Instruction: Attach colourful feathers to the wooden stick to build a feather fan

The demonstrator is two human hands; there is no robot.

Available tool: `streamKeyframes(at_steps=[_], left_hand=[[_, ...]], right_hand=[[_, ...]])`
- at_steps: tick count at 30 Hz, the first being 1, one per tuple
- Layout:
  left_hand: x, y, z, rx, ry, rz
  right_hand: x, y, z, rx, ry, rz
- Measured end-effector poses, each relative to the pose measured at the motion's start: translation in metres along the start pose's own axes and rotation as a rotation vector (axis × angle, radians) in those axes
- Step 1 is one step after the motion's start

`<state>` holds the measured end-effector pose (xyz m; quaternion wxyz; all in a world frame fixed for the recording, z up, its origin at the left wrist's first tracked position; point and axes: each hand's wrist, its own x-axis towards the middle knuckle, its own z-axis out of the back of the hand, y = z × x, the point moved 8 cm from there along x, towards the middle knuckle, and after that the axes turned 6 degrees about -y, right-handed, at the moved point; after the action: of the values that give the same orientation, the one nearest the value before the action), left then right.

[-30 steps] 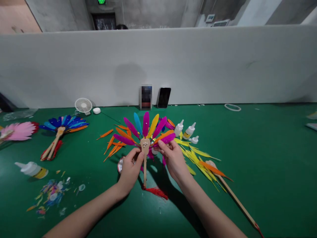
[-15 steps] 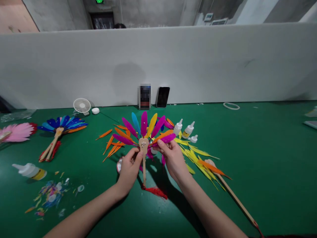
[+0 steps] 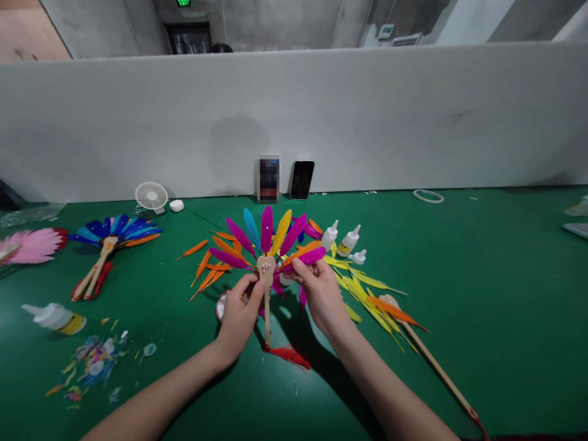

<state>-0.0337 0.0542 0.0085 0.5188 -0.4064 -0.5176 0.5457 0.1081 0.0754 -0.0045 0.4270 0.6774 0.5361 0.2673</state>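
Observation:
A feather fan (image 3: 266, 269) with a wooden handle stands upright in front of me, its magenta, orange, yellow and blue feathers spread out. My left hand (image 3: 239, 308) pinches the handle just under the head, which carries small pearly beads. With thumb and fingers, my right hand (image 3: 320, 286) grips the lowest magenta feather (image 3: 313, 255) on the fan's right side. A red tassel (image 3: 290, 356) hangs from the handle's foot onto the table. Behind my left hand, a small round container (image 3: 222, 305) is partly hidden.
Loose orange feathers (image 3: 209, 278) lie left of the fan, yellow feathers (image 3: 362, 294) right. Glue bottles (image 3: 348, 241) stand behind; another bottle (image 3: 57, 318) lies left near scraps (image 3: 94, 361). A wooden stick (image 3: 436, 361) lies right. Finished-looking blue fans (image 3: 113, 236) and a phone (image 3: 302, 180) are farther back.

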Motion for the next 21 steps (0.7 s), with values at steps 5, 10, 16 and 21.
streamKeyframes(at_steps=[5,10,16,21], left_hand=[[-0.0001,0.0001,0.0,-0.015,-0.007,-0.001],[0.0004,0.0019,0.0006,-0.021,-0.018,-0.002],[0.0002,0.0014,0.001,-0.033,-0.022,-0.01],[-0.0001,0.0006,0.001,-0.028,-0.023,-0.019]], right_hand=[[0.0,0.0008,0.0,0.017,-0.006,0.003],[-0.0002,0.0043,-0.0014,0.024,0.003,0.018],[0.0019,0.0048,0.0025,0.034,-0.035,0.018],[0.0022,0.0069,0.001,0.062,-0.027,0.028]])
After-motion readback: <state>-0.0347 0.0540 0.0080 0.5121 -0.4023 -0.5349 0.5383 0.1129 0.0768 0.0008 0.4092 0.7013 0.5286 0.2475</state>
